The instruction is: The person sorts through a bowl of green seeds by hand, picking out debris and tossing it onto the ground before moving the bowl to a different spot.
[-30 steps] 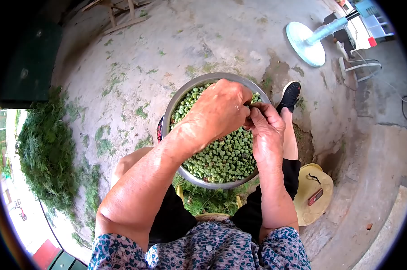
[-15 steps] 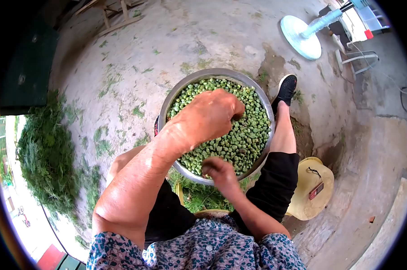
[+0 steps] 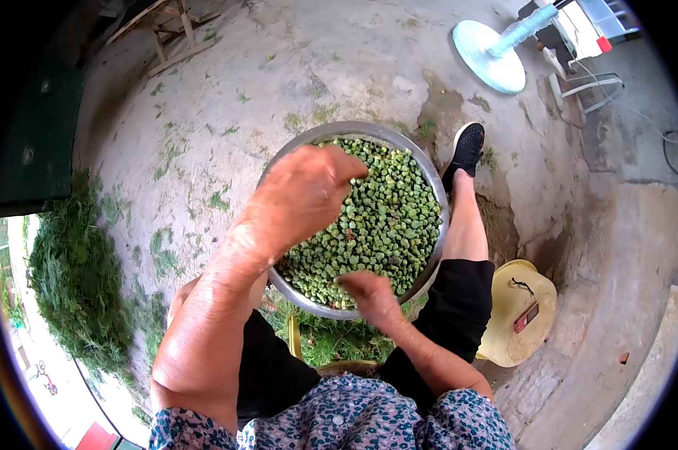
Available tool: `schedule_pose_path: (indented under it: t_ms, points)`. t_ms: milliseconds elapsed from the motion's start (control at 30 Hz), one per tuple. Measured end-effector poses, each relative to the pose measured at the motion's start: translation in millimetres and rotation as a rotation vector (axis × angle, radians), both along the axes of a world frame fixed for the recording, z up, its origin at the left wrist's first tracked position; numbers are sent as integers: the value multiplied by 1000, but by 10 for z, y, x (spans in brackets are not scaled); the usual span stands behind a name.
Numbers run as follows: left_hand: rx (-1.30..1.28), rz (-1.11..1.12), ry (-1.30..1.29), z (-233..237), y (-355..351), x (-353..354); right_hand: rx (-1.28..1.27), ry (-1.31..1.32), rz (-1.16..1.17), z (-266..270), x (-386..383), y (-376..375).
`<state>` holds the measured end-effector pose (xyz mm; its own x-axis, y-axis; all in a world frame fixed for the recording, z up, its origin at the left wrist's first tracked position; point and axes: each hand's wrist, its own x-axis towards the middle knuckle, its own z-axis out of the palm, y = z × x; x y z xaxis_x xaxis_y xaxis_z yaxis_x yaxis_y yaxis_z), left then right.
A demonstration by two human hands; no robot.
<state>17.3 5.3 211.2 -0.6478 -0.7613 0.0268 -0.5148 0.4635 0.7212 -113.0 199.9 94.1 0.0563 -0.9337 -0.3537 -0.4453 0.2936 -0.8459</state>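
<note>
A wide metal basin (image 3: 441, 217) sits between my knees, filled with small green knobbly fruits or seed cones (image 3: 391, 217). My left hand (image 3: 301, 191) hangs over the basin's left half, its fingers bent and drawn together toward the far side. Whatever those fingers hold is hidden. Low over the near rim is my right hand (image 3: 372, 296), slightly blurred, with fingers pressed together and pointing left above the fruits. I cannot make out anything between them.
Feathery green cuttings (image 3: 80, 277) are heaped at the left, with sprigs scattered over the concrete floor. More greenery (image 3: 339, 334) lies beneath the basin. At the right, a phone (image 3: 526, 318) rests on a yellowish round lid (image 3: 504, 341). A fan base (image 3: 489, 56) stands ahead.
My left hand has drawn back toward the left, uncovering more fruits in the middle. My right hand stays near the rim, its fingers a little straighter. The view has shifted slightly.
</note>
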Motion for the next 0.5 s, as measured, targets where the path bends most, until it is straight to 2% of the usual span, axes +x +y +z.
schedule_pose_path:
  t_ms: [100,167,233,300,367,433,500]
  points:
    - [74,163,129,144,-133,35,-214,147,-320,-269,-341,-347]
    - [199,254,194,212,-202,46,-384,299,-392,-445,-624,-661]
    - [356,356,259,305,-221,59,-439,353,-461,-718,-891,-935]
    - [352,398,245,329,-246,73,-484,445,-530,-841,-1032,-1198]
    - [360,434,218,359,-257,73,-467,584,-531,-1109,-1162,-1389]
    - [402,449,234,384,-255,50,-456,677,-502,-1143,-1138,-1565]
    - [328,411,229,338,-257,47,-385,729,-449,-1289,-1090,-1667]
